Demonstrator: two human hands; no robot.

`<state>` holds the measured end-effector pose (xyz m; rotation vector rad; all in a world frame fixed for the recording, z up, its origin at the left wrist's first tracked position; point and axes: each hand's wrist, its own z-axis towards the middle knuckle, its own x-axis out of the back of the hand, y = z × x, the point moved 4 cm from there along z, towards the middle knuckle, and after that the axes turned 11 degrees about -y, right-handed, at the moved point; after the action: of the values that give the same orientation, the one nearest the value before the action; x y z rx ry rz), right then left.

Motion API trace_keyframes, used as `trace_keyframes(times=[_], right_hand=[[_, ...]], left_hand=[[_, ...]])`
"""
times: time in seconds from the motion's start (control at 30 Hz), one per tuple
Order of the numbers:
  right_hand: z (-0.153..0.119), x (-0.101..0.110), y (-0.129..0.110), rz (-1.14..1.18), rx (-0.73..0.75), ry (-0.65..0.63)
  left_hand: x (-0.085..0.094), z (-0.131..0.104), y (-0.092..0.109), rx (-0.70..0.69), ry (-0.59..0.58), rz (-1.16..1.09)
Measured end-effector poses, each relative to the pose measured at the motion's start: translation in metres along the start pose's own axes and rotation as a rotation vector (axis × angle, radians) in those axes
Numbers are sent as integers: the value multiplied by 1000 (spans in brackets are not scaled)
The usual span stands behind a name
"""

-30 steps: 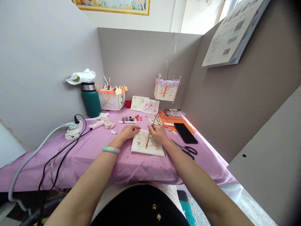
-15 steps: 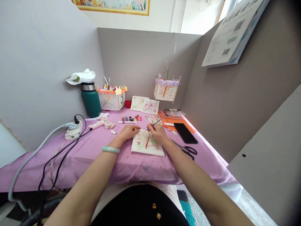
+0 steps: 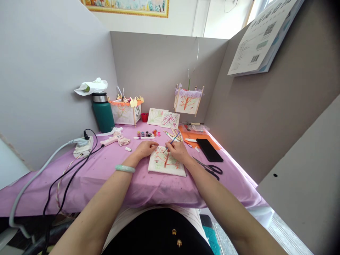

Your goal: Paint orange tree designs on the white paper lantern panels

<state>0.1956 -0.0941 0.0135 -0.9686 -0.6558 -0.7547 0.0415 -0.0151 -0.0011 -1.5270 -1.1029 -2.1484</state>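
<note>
Blue brush [image 3: 176,137]: pinched by right fingers [image 3: 170,145], tip indistinct
Left fingers [image 3: 152,144]: by drawing [image 3: 166,170], grip unclear
Tabletop [image 3: 103,161]: purple-draped, grey partitions [image 3: 159,63] around

The hanging paper [image 3: 248,46] bears a QR code [image 3: 270,28] and barcode [image 3: 255,58] (lettering illegible).

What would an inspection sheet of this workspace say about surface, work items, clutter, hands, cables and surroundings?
Surface: purple tablecloth, creased, dark specks.
Work items: white panel with orange-red tree drawing; thin blue tool.
Clutter: scissors and black phone, right of the panel.
Hands: left hand at the panel's far left corner; right hand holding the blue tool, tip contact unclear.
Cables: black cables and pale cable hang over the left front edge.
Surroundings: grey back partition.
</note>
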Motion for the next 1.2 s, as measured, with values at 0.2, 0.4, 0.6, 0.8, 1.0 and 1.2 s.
trace_keyframes(times=[0.2, 0.4, 0.6, 0.8, 1.0, 1.2], right_hand=[[1, 3, 3, -58, -32, 78], [0, -1, 0, 92, 14, -28], [0, 0, 0, 21, -14, -7], [0, 2, 1, -33, -35, 37], [-1, -1, -1, 47, -12, -34], [0, 2, 2, -68, -41, 48]], left_hand=[[-1, 1, -1, -12, 6, -8], [0, 0, 0, -15, 4, -8], [1, -1, 2, -4, -3, -19], [1, -1, 2, -3, -4, -21], [0, 0, 0, -13, 10, -9], [0, 0, 0, -8, 7, -15]])
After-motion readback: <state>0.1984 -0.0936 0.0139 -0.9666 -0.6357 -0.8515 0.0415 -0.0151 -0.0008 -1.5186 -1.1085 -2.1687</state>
